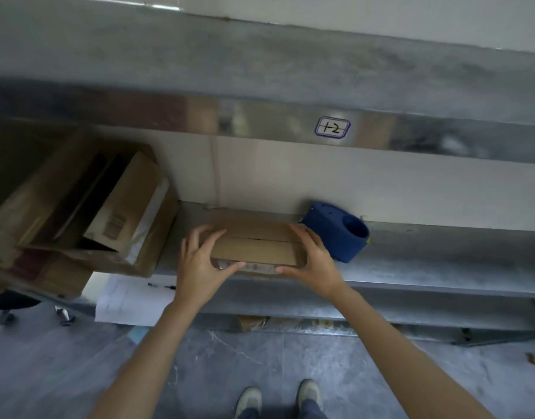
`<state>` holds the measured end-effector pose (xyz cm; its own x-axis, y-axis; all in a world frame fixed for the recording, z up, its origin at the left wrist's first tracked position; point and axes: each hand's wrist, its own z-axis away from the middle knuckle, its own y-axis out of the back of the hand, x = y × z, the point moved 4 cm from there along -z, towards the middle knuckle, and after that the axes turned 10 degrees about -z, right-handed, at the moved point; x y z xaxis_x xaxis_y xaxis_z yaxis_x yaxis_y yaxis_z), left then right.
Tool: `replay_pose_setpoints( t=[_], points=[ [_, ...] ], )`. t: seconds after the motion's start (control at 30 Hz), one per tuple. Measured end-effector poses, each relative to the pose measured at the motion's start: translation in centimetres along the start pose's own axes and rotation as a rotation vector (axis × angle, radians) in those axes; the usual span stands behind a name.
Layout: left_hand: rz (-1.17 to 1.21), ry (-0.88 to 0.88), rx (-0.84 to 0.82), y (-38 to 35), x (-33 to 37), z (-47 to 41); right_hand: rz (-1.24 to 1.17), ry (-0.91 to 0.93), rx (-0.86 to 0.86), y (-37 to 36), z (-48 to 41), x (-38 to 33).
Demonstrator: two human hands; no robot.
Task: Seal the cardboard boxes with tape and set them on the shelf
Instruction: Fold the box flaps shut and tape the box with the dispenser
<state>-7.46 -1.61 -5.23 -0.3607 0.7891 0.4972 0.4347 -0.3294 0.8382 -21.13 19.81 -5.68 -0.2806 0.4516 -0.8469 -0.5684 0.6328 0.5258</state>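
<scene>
A small flat cardboard box (257, 247) sits at the front edge of a metal shelf (426, 267), its two top flaps closed along a seam that runs across it from left to right. Both hands grip the box. The left hand (199, 264) wraps its left end, fingers spread over the top and thumb pressed along the near face. The right hand (313, 261) takes the right end the same way, fingers curled over the far corner and thumb on the near face. A glossy strip shows on that near face between the two thumbs; whether it is tape is hard to tell. Just right of the box, close to the right hand's fingers, a blue holder (335, 234) with a round opening stands on the same shelf. Left of the box, on the same shelf, is a big open carton (78, 207) with smaller cartons leaning inside it. Above the box, the front edge of the next shelf up carries a label (332, 127) marked "1-2". Below and left of the box, white papers (130, 300) stick out from a lower level. Straight below the box, the person's shoes (248, 400) stand on a grey floor (351, 373).
</scene>
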Motion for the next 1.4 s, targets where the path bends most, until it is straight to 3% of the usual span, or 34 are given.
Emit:
replay_pose_setpoints(
  t=[0.13, 0.3, 0.6, 0.9, 1.17, 1.4],
  points=[
    [0.228, 0.130, -0.152, 0.2, -1.7, -0.4, -0.048, -0.009, 0.026, -0.5, -0.6, 0.1],
    [0.345, 0.097, -0.274, -1.1, -1.3, -1.1, -0.029, -0.030, -0.013, -1.3, -0.6, -0.2],
    [0.343, 0.036, -0.203, -1.9, -1.2, -1.8, 0.031, 0.059, 0.095, -1.2, -1.3, -1.2],
    [0.345, -0.051, -0.121, -2.7, -1.6, -2.8, 0.047, 0.126, 0.071, -1.6, -3.0, -0.7],
    [0.307, -0.015, -0.191, -2.2, -1.7, -2.7, 0.051, 0.112, 0.038, -1.3, -2.8, -0.9],
    [0.334, 0.000, -0.202, -1.2, -2.0, -2.0, -0.071, 0.034, 0.164, -1.1, -0.5, -0.1]
  ],
)
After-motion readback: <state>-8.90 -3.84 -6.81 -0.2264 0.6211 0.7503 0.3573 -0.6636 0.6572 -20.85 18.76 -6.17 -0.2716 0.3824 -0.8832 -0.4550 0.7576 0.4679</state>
